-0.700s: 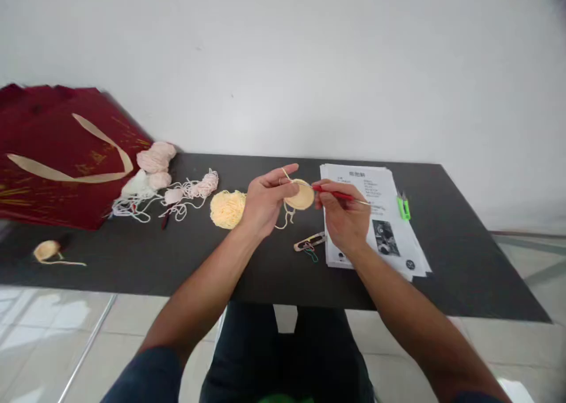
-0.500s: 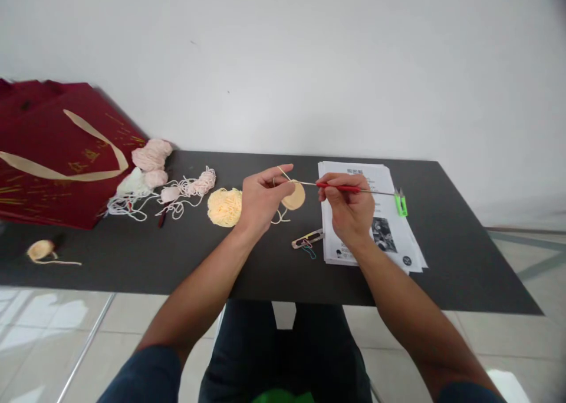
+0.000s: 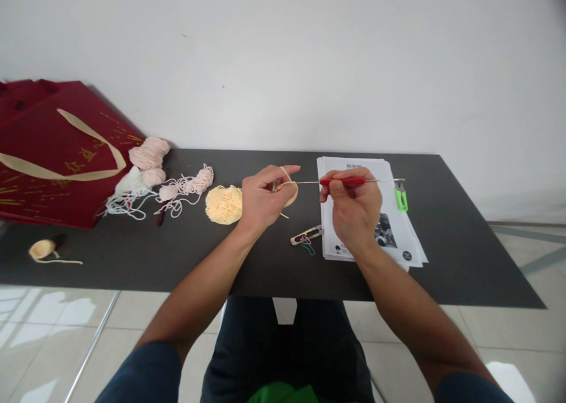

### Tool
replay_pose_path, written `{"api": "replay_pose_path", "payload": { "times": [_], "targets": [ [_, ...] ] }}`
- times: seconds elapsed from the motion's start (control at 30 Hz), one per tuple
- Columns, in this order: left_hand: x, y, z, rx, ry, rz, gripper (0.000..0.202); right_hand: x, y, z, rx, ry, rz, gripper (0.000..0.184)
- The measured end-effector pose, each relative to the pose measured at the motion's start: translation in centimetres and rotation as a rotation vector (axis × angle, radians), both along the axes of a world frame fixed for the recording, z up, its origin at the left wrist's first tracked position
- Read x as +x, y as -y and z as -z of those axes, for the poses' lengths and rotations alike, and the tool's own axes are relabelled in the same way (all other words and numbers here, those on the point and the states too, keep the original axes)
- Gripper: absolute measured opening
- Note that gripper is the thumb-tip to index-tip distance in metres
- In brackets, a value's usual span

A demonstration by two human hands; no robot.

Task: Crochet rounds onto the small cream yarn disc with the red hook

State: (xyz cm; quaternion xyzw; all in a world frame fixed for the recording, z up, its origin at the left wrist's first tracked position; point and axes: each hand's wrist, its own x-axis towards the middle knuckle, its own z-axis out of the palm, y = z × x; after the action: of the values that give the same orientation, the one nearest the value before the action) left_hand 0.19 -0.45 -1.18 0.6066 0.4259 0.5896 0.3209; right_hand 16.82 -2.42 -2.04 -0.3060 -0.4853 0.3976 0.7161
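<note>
Left hand [image 3: 264, 198], thumb and index finger closed on a cream crocheted piece [image 3: 292, 198], and right hand [image 3: 354, 205], fingers closed around the red handle of a crochet hook [image 3: 349, 181], both above the middle of a dark tabletop [image 3: 198, 261]. From left to right: a small crocheted cup [image 3: 40, 249], its yarn tail pointing right, lies near the front edge toward the left end. Behind it a dark red gift bag [image 3: 53, 138] with a cream ribbon handle covers the left stretch of the back edge. Against its right side sit a pink yarn skein [image 3: 149, 154] and loose white yarn [image 3: 131, 184]; farther right, near the back edge, lies a tangle of pale pink yarn [image 3: 200, 181]. A yellow yarn ball [image 3: 223, 205] rests just beside the left hand, midway between back and front edges. Yarn loops over the left index finger; the crocheted piece is largely hidden by the fingers. The hook's shaft runs level from the left fingertips through the right hand, its bare end projecting rightward. Nearer the front edge, a teal stitch marker [image 3: 309, 249] lies left of a stack of printed sheets [image 3: 328, 226], partly covered by the right hand. Green-handled thread snips [image 3: 401, 200] lie at the stack's right side, short of the tabletop's right edge.
</note>
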Motion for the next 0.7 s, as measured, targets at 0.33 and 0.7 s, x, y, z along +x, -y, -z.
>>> {"api": "replay_pose_path", "payload": {
  "times": [0.33,0.7],
  "targets": [
    [-0.67,-0.86,0.21,-0.323,0.319,0.321,0.033,0.53,-0.15,-0.14,-0.043,-0.019,-0.067,0.022],
    [-0.99,-1.16,-0.17,-0.542,0.508,0.401,0.025,0.44,-0.1,-0.26,-0.027,-0.051,-0.086,0.021]
  ]
}}
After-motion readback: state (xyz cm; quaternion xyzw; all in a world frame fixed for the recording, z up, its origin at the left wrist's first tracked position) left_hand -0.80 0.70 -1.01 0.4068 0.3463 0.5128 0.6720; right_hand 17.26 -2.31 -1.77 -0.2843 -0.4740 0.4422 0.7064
